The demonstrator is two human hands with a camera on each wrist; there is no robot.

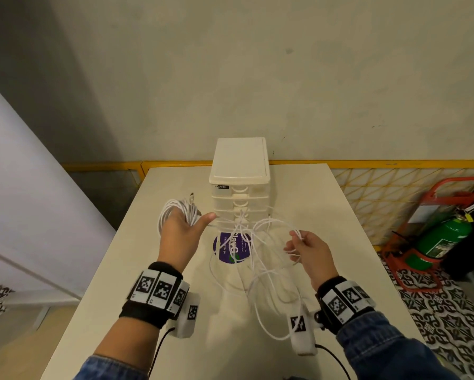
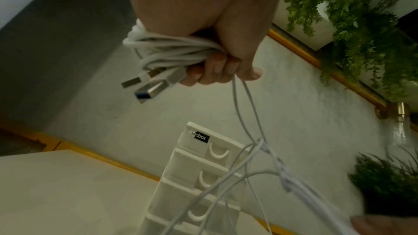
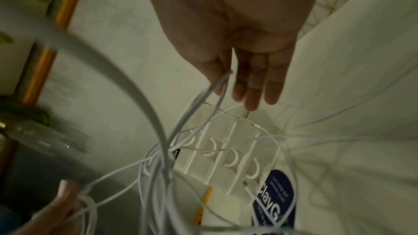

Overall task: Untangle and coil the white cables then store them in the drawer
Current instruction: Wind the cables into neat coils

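A person's left hand is raised above a white worktop, fingers curled round a coiled bundle of white cable with two USB plugs sticking out. The right hand pinches loose strands between thumb and fingers. Between the hands, the tangled cables hang down onto the worktop, just before a small white drawer unit with every drawer shut.

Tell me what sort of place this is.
Probably a shared workspace or office corner, not a home: a white table with a small drawer unit, a fire extinguisher on a red trolley, and planters along a yellow railing.
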